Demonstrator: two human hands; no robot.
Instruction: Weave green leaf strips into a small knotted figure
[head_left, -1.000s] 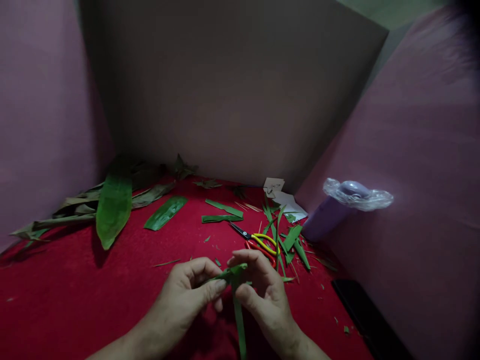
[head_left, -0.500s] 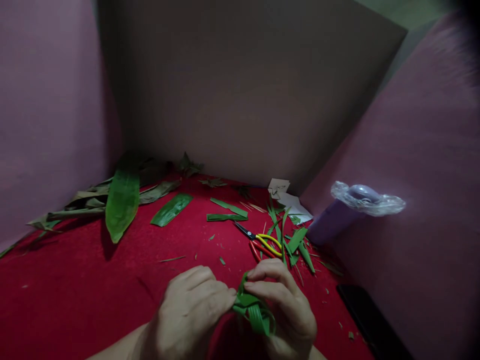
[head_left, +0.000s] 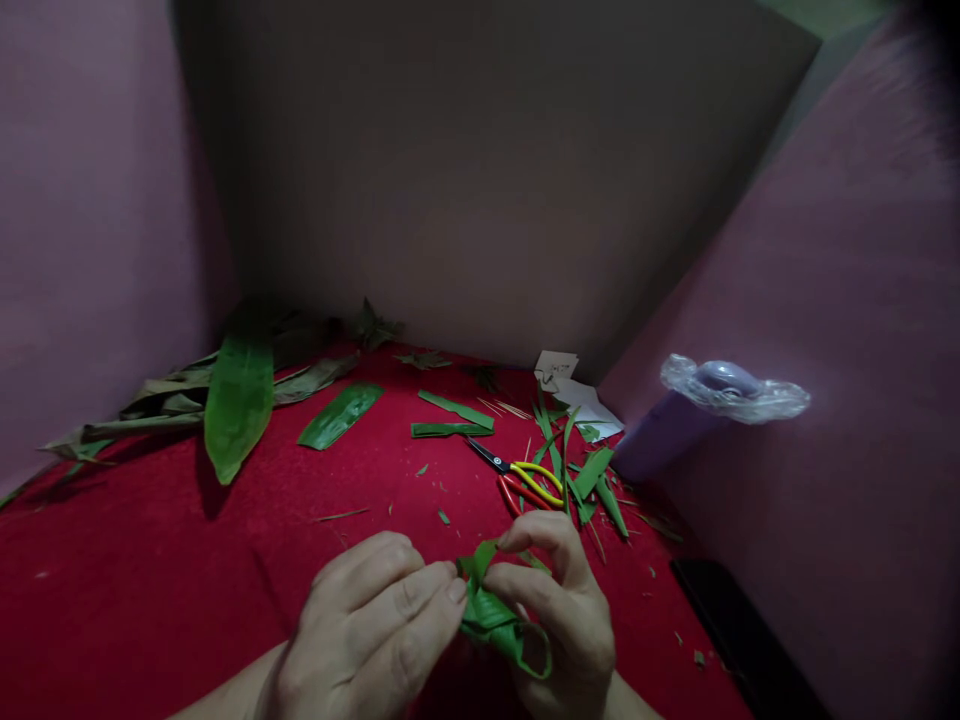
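Observation:
A small bundle of folded green leaf strips is held between my two hands, low in the middle of the view. My left hand is closed, pinching the bundle's left side with thumb and fingers. My right hand curls round its right side, and the index finger touches a strip end that stands up at the top. A loop of strip hangs out at the lower right of the bundle. Just beyond my right hand lie scissors with one yellow and one red handle, blades apart.
Cut leaf strips are scattered right of the scissors, near white paper. A broad green leaf rests on dried leaves at left. A purple container with clear plastic wrap stands at right, a black flat object below it.
The bundle has turned in my fingers, so its upright strip end and lower loop show more. Both hands have shifted slightly left. The scissors and leaves on the red cloth lie as before.

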